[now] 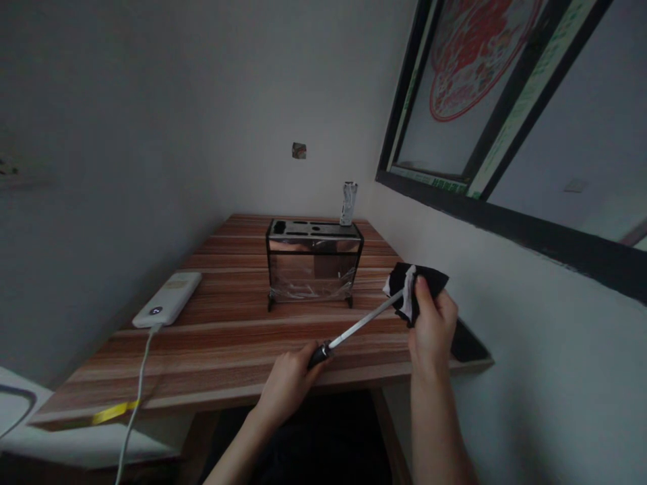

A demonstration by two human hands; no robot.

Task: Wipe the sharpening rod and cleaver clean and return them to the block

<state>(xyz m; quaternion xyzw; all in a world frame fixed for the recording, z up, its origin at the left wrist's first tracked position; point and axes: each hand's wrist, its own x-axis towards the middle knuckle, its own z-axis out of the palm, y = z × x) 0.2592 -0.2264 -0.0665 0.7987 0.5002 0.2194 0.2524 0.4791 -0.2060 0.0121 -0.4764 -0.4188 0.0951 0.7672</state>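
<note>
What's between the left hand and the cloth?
Head view: the black handle's end, then the metal shaft, run from the left hand to the cloth.

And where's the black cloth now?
In the head view, right of centre: the black cloth is in the right hand, at the far end of the metal rod, right of the slotted stand.
</note>
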